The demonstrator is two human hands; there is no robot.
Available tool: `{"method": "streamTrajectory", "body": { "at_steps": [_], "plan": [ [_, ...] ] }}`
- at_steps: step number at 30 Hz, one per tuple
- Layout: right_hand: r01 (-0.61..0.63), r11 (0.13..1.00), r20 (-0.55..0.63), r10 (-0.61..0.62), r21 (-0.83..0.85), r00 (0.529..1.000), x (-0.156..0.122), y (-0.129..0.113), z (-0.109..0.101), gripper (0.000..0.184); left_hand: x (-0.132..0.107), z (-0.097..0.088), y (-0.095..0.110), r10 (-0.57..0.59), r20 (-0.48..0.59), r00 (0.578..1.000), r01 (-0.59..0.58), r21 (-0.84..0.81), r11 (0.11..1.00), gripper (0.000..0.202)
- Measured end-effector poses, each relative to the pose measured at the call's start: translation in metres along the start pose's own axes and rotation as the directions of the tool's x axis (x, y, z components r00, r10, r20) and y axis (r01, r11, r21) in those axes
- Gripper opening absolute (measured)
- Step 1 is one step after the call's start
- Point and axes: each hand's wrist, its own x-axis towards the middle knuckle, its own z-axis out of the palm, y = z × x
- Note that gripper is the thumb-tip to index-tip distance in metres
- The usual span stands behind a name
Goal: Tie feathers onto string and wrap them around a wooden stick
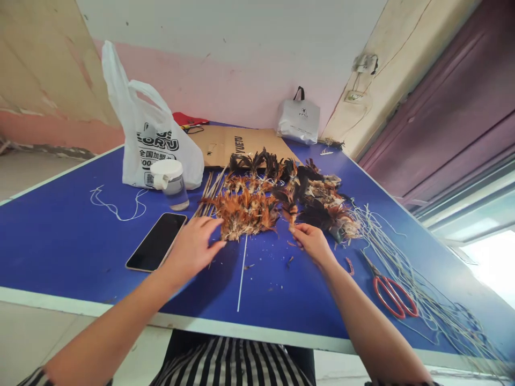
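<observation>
Resting flat on the blue table (60,236), the left hand (193,247) is open with nothing in it. Its fingertips touch the edge of the orange feathers (245,214), which lie in a pile in the middle of the table. The right hand (313,242) has its fingers pinched together on the end of a small feather (290,215) between the orange feathers and the dark feathers (322,203). A phone (156,241) lies just beside the left hand. Behind it stand a jar (171,182) and a white plastic bag (153,139). Thin sticks (209,193) poke out from under the pile. Red scissors (390,292) and pale strings (402,252) lie off to the right.
</observation>
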Motion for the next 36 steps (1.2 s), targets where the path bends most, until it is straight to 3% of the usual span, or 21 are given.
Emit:
{"method": "streamTrajectory", "body": {
  "at_steps": [2,4,7,9,16,28,32,36],
  "plan": [
    [0.009,0.999,-0.025,-0.010,-0.049,1.000,0.007,0.002,-0.006,0.030,-0.022,-0.011,-0.028,-0.133,-0.040,0.990,0.139,0.210,0.968,0.055],
    [0.005,0.997,-0.063,-0.010,-0.081,0.998,0.016,0.006,-0.009,0.027,-0.041,-0.016,-0.053,-0.297,-0.074,0.952,0.304,0.339,0.890,0.065],
    [-0.023,0.994,-0.115,0.010,-0.108,0.993,0.031,0.016,-0.008,0.022,-0.059,-0.016,-0.077,-0.524,-0.061,0.850,0.503,0.388,0.772,0.075],
    [-0.042,0.994,-0.134,0.028,-0.103,0.991,0.040,0.021,-0.005,0.020,-0.063,-0.015,-0.083,-0.587,-0.029,0.809,0.554,0.371,0.745,0.078],
    [-0.082,0.993,-0.171,0.065,-0.090,0.983,0.057,0.024,0.009,0.017,-0.060,-0.018,-0.094,-0.600,-0.096,0.794,0.593,0.340,0.730,0.082],
    [-0.081,0.994,-0.166,0.068,-0.070,0.984,0.058,0.029,0.007,0.018,-0.057,-0.028,-0.140,-0.644,-0.149,0.750,0.653,0.317,0.688,0.094],
    [-0.072,0.996,-0.158,0.062,-0.059,0.985,0.058,0.030,0.008,0.017,-0.054,-0.026,-0.138,-0.655,-0.171,0.736,0.672,0.306,0.674,0.099],
    [-0.067,0.996,-0.150,0.057,-0.063,0.987,0.056,0.026,0.008,0.018,-0.056,-0.022,-0.123,-0.655,-0.208,0.726,0.687,0.215,0.694,0.104]
  ]
}}
